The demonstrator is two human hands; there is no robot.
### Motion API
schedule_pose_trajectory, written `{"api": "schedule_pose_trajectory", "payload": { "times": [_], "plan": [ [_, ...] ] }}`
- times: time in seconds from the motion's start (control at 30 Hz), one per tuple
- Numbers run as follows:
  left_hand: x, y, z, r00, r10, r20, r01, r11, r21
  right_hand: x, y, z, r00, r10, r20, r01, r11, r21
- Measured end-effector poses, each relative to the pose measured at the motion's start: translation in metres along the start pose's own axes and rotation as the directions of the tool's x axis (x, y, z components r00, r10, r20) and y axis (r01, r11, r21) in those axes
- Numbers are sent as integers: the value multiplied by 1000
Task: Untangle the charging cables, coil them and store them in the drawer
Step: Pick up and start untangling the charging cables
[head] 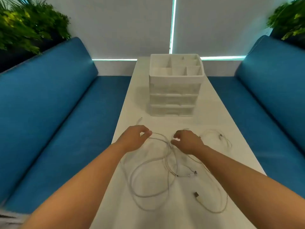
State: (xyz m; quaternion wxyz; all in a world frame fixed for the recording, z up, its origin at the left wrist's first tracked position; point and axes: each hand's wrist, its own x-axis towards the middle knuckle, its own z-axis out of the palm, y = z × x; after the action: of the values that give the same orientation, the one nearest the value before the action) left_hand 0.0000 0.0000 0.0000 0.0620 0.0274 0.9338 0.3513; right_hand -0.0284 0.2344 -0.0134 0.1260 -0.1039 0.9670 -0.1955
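Several white charging cables (153, 172) lie tangled in loose loops on the white table (214, 113). A USB plug (197, 195) shows at the near right. My left hand (133, 139) pinches a cable strand between thumb and fingers at the tangle's far left. My right hand (188, 141) hovers over the tangle's middle with fingers curled; whether it grips a strand is unclear. Behind the cables stands a white drawer unit (173, 96) with three shut drawers and an open divided tray on top.
Blue sofas flank the narrow table, one on the left (49, 104) and one on the right (272, 96). Green plants (28, 25) stand behind both sofa backs. A thinner cable loop (217, 136) lies at the table's right.
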Motion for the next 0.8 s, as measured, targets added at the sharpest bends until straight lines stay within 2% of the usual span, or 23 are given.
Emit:
{"api": "schedule_pose_trajectory", "payload": {
  "times": [0.13,0.23,0.37,0.47,0.53,0.6,0.67,0.73,0.8],
  "plan": [
    [12,-17,24,997,-25,69,21,998,54,6,1,26,985,174,2,-173,979,111],
    [31,-22,39,997,-61,54,62,998,-29,14,-1,40,971,238,-21,-228,949,218],
    [55,-22,55,992,-117,53,122,986,-111,24,-6,50,965,256,-54,-246,957,152],
    [69,-19,63,990,-124,74,130,987,-93,31,-8,53,966,248,-76,-237,963,124],
    [73,-21,66,989,-135,64,140,987,-84,31,-10,51,963,247,-108,-219,950,221],
    [71,-21,66,985,-165,57,171,977,-126,29,-17,45,958,228,-175,-141,904,403],
    [66,-17,61,967,-234,103,255,907,-334,21,-31,36,954,186,-234,-32,842,539],
    [54,-8,51,945,-267,190,328,760,-561,8,-47,30,962,130,-241,49,784,618],
    [37,2,38,947,-241,214,320,625,-712,-8,-64,31,972,96,-212,82,711,698]
  ]
}}
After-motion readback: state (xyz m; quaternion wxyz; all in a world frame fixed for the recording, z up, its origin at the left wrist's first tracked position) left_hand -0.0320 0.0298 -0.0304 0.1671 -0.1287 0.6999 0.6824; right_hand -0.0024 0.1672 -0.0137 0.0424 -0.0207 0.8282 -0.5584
